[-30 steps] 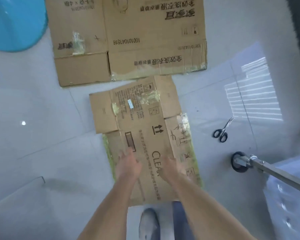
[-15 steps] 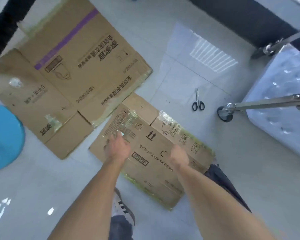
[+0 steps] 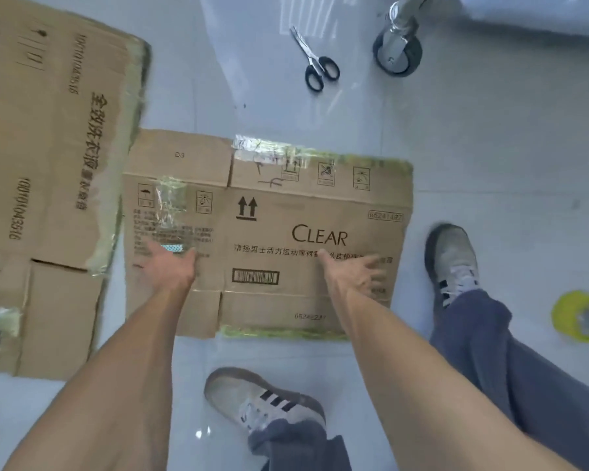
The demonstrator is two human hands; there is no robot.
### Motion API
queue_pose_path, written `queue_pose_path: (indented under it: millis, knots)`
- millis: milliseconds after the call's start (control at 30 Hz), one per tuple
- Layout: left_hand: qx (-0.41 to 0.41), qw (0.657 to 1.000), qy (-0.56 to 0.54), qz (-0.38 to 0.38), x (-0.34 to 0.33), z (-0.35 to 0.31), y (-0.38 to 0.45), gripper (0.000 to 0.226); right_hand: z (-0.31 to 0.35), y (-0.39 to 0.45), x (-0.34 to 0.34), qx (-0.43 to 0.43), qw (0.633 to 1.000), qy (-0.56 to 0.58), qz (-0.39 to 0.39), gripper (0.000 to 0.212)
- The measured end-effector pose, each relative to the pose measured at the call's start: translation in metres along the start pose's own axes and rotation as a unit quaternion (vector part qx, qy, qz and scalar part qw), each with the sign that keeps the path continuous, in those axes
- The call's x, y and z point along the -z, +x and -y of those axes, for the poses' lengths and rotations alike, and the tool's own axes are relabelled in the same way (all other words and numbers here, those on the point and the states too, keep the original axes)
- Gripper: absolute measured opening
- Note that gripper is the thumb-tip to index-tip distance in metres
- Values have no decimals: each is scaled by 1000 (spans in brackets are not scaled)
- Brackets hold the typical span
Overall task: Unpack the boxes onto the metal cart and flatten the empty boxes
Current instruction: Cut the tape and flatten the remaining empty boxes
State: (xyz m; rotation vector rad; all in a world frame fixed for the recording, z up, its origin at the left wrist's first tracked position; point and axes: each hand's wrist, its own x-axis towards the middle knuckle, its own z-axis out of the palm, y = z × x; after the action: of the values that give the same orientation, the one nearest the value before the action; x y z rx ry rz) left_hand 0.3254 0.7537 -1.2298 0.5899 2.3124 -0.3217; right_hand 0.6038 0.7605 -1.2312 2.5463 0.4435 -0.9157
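The CLEAR box [image 3: 269,232] now lies squarely flat beside the larger flattened box [image 3: 48,164]; left hand [image 3: 172,266] and right hand [image 3: 352,275], fingers spread, hold nothing, so flattening looks done

Floor [image 3: 490,164]: 2 flattened boxes [image 3: 269,232], scissors [image 3: 315,62].

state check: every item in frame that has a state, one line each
brown CLEAR-printed cardboard box: flattened on the floor
larger brown cardboard box with Chinese print: flattened, lying to the left
left hand: open, over the CLEAR box
right hand: open, fingers spread over the CLEAR box
black-handled scissors: closed, lying on the floor
yellow tape roll: lying flat on the floor
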Motion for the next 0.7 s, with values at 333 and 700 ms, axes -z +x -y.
queue_pose_path:
  millis: [333, 700]
  knots:
    - [36, 999, -16, -3, -18, 1, 58, 152, -15, 59, -32, 80, 975, 183, -99, 112]
    - [8, 997, -41, -66, -27, 24, 34, 141, 4, 63, -25, 85, 956, 244, -137, 99]
